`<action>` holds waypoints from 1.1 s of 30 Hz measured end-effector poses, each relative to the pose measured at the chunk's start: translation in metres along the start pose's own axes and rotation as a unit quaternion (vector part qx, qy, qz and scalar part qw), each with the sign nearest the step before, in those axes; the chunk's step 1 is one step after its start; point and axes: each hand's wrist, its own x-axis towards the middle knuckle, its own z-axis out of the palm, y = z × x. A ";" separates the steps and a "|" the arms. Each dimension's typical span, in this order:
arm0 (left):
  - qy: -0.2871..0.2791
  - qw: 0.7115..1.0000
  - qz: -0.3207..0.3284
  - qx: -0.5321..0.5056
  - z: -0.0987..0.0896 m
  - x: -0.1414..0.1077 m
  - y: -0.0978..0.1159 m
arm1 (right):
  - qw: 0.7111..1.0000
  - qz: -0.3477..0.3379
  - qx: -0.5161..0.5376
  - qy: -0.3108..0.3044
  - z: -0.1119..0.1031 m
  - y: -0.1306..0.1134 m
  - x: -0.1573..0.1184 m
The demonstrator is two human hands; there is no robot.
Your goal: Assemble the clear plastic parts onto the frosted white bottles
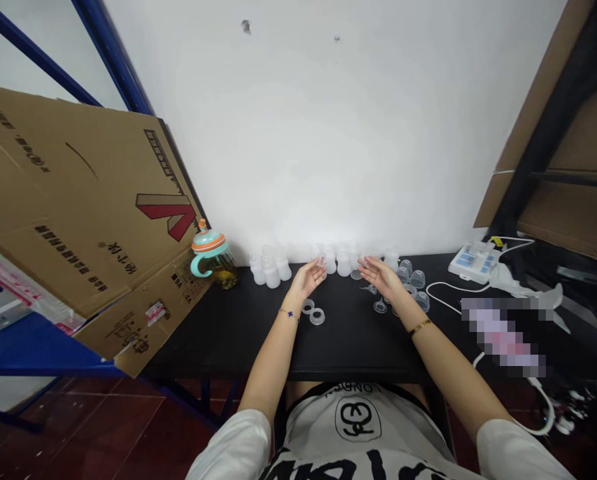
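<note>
My left hand (308,279) hangs open over the black table (258,333), its fingertips close to a row of frosted plastic bottles (271,270) along the wall. Two clear plastic rings (317,317) lie just below that wrist. My right hand (381,279) is also open and holds nothing. Its fingers are near a clear funnel-shaped breast pump part (379,307) and several clear plastic cups (411,277). Neither hand appears to touch anything.
A sippy cup with a teal lid (212,257) stands at the table's left end, beside a large cardboard sheet (78,207) leaning on a blue rack (28,347). A white pump unit (473,262) with tubing sits at the right. A white wall backs the table.
</note>
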 end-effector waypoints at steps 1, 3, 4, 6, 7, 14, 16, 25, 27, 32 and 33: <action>-0.006 1.000 0.005 0.005 -0.001 0.000 -0.001 | 1.000 -0.004 0.008 -0.003 0.000 0.000 0.000; -0.014 1.000 0.015 0.014 -0.002 0.001 -0.001 | 1.000 -0.016 0.024 -0.010 0.000 0.001 0.000; -0.015 1.000 0.016 0.011 -0.003 0.001 -0.002 | 0.999 -0.024 0.030 -0.013 0.000 0.002 0.000; -0.009 1.000 0.012 -0.012 -0.005 0.002 -0.002 | 0.999 -0.041 0.031 -0.015 0.001 0.003 0.001; -0.004 1.000 0.004 -0.031 -0.006 0.003 -0.002 | 0.998 -0.051 0.025 -0.012 0.002 0.003 0.002; -0.024 0.992 -0.077 -0.099 -0.005 0.003 0.000 | 0.975 -0.160 -0.139 0.070 0.008 0.008 0.001; -0.026 0.991 -0.093 -0.095 -0.004 0.002 0.001 | 0.948 -0.209 -0.222 0.095 0.010 0.009 -0.001; -0.043 0.991 -0.107 -0.073 -0.002 0.001 0.000 | 0.903 -0.285 -0.316 0.067 0.022 0.009 -0.013; -0.045 0.991 -0.108 -0.064 -0.003 0.002 -0.001 | 0.901 -0.287 -0.320 0.057 0.024 0.010 -0.013; -0.038 0.994 -0.105 -0.020 -0.003 0.005 -0.004 | 0.869 -0.317 -0.378 0.029 0.027 0.011 -0.018; -0.034 0.994 -0.103 -0.008 -0.003 0.005 -0.005 | 0.861 -0.326 -0.391 0.023 0.027 0.011 -0.019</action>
